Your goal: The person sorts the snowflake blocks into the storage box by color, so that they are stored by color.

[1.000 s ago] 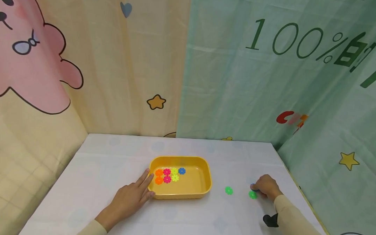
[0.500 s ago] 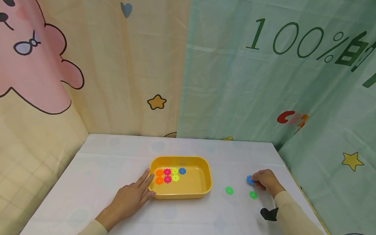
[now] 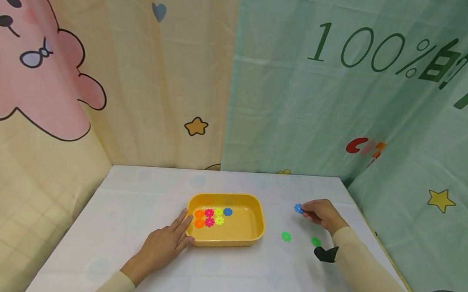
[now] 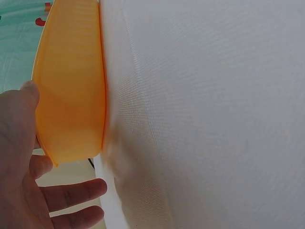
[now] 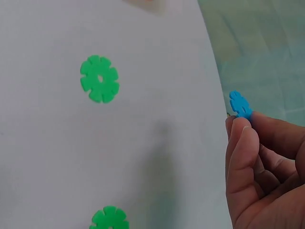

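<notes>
My right hand (image 3: 322, 213) pinches a blue interlocking snowflake disc (image 3: 298, 208) between thumb and fingertips, raised over the table to the right of the tray; the right wrist view shows this disc (image 5: 239, 103) tilted nearly edge-on. My left hand (image 3: 163, 246) lies against the left end of the yellow tray (image 3: 251, 241), fingers extended, with the thumb near its front corner. In the left wrist view, the thumb and a fingertip touch the tray wall (image 4: 71, 95). Inside the tray, at its left, orange discs (image 3: 199, 223), pink discs (image 3: 209, 213), yellow-green discs (image 3: 219, 220) and one blue disc (image 3: 227, 212) sit in rows.
Two green snowflake discs lie flat on the white table (image 3: 220, 276): one green disc (image 3: 286, 236) right of the tray, the other green disc (image 3: 315, 241) below my right hand. Curtains (image 3: 169, 95) hang behind the table and along both sides.
My right hand has lifted the blue disc off the table beside the farther green one and carried it up and left. The left hand has stayed at the tray.
</notes>
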`<state>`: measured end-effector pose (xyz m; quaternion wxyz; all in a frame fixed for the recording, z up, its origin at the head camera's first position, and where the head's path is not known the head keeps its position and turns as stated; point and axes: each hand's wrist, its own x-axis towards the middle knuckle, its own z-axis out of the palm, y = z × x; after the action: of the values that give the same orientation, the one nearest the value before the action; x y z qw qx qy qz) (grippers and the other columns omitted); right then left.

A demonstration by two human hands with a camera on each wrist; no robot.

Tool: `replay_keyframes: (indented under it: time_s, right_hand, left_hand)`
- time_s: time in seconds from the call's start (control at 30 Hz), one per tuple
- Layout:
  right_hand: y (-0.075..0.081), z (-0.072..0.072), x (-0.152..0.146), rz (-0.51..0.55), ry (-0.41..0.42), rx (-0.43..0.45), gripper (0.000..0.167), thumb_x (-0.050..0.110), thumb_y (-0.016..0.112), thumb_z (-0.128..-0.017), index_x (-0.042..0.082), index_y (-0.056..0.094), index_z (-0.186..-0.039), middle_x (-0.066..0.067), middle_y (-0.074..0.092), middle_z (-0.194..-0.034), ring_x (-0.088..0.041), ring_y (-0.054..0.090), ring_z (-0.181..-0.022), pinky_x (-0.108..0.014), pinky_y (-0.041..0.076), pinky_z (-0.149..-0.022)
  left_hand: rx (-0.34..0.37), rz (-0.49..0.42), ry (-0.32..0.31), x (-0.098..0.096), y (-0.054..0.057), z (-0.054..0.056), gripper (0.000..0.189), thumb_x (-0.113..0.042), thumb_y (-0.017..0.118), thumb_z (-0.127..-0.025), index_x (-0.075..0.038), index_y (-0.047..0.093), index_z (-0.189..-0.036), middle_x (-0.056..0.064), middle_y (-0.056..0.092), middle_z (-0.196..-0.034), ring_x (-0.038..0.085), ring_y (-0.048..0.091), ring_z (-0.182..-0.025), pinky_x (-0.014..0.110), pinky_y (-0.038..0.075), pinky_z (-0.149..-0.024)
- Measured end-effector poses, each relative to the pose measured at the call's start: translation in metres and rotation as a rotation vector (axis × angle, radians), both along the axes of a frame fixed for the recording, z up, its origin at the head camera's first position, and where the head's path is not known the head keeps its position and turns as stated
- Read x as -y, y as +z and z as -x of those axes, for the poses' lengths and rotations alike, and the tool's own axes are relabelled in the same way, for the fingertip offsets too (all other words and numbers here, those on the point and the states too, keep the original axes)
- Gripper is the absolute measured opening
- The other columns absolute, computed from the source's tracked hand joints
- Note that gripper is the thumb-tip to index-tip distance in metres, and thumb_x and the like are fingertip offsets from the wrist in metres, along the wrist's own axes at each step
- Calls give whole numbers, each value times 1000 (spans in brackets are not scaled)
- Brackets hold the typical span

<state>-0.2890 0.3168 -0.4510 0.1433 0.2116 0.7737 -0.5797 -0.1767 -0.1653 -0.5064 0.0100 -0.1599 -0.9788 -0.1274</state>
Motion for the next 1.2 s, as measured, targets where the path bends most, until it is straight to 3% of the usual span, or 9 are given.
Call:
replay_keyframes:
  time_s: [0.33,0.53,0.93,1.2]
  right_hand:
    - [12,9,25,92,8,-10,36,11,71,-97,-9,61,-125,-2,73,-77,-5,63,-59,-16,54,-59]
    - [15,14,47,44,27,8,33,15,73,-96,-4,66,-122,-1,74,-79,-3,54,-57,-14,46,-54]
    - [22,20,118,-42,185,-50,20,15,73,-95,-1,75,-107,-4,76,-83,-6,46,-54,-15,39,-51]
    - [8,17,163,-84,256,-94,10,6,74,-92,-4,75,-92,-6,74,-73,-6,43,-46,-15,33,-46]
  left_hand:
    - [0,-7,-1,1,1,0,73,-61,49,-101,-18,38,-159,5,25,-169,30,69,-102,50,57,-85]
    - [-9,-2,-5,1,0,0,73,-62,47,-101,-18,39,-159,5,25,-169,31,70,-100,49,58,-85]
    - [-4,3,-2,2,-2,3,74,-62,49,-100,-19,37,-160,3,25,-169,29,69,-100,49,57,-87]
    - [-3,-22,-1,2,-3,1,72,-61,49,-101,-19,38,-159,4,25,-169,30,70,-98,50,57,-84]
